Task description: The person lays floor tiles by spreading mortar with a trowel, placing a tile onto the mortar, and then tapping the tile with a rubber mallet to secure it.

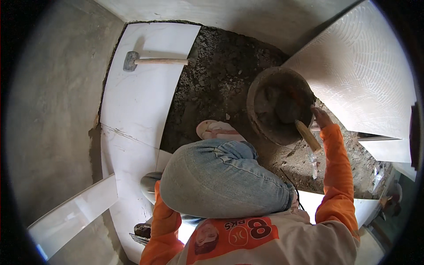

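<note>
At the right side of a round dark bucket (254,104), my right hand (322,117) has its fingers closed on the rim. A thick wooden handle (308,136) sticks out over the bucket's near right edge, close to my wrist; its other end is inside the bucket. Dark grey material (287,108) lies within. My left forearm (161,236) runs up beside my bent leg, and the leg hides the left hand. A rubber mallet (130,61) with a wooden handle rests on a large white tile (137,95), its handle end reaching the tile's right edge.
Rough dark mortar (212,75) covers the floor between the tile and bucket. A big tile (362,75) with combed ridges leans at the right. By my left sleeve lies a trowel-like tool (140,235). Grey walls (53,106) stand left and ahead.
</note>
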### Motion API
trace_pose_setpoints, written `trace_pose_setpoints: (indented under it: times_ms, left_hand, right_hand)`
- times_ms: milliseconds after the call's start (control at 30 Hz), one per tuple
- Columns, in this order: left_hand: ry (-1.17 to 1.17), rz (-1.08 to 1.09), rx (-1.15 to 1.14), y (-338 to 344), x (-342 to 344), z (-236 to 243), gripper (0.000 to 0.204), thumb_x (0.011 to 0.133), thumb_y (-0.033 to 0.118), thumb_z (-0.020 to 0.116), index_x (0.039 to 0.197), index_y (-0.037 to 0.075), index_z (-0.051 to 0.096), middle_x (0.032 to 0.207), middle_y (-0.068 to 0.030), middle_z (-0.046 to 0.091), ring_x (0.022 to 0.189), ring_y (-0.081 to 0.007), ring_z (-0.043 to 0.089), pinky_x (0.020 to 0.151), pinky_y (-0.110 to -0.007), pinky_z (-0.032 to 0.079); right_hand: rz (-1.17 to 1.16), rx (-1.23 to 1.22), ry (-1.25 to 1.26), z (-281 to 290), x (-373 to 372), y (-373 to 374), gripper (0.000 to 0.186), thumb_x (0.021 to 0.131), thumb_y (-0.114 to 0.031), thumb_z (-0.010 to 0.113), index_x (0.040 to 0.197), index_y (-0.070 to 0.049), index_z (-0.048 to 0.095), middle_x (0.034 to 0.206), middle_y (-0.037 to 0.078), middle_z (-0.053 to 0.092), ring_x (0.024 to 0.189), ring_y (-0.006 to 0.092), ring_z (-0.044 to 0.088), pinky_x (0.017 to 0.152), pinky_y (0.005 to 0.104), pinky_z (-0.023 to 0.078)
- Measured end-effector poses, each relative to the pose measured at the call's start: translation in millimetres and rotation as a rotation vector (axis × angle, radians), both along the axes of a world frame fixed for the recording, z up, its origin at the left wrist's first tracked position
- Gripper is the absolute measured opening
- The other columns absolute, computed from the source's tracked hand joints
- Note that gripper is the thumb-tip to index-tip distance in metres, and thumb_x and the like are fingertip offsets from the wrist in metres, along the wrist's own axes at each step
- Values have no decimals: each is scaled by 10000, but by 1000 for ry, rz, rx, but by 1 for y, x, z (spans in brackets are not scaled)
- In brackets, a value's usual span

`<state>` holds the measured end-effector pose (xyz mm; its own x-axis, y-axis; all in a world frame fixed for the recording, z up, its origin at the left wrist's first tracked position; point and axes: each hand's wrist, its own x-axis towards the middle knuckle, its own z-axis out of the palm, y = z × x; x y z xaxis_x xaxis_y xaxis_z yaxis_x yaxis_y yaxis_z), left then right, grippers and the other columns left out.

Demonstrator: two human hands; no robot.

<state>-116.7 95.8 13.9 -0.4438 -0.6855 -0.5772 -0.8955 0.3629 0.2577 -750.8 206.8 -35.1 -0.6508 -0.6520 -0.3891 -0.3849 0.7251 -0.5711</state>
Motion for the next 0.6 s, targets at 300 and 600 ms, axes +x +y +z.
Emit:
trace_pose_setpoints:
  times_ms: [300, 600]
  left_hand:
    - [-276, -350, -128, 28, 24, 45, 752, 823, 553, 488, 1426, 168, 255, 1476, -119, 239, 1358, -308, 213, 1066, -554, 166]
    - [343, 41, -506, 66, 35, 45, 509, 851, 448, 474, 1236, 121, 539, 1311, -143, 478, 1246, -345, 394, 1054, -541, 198]
  right_hand:
    - [88, 190, 148, 33, -2, -23, 700, 823, -646, 469, 992, 6, 658, 935, 203, 656, 940, 289, 606, 835, 394, 437]
    - [86, 257, 601, 20, -111, 52, 563, 811, -508, 604, 1064, -6, 582, 901, 223, 630, 930, 400, 589, 847, 432, 462]
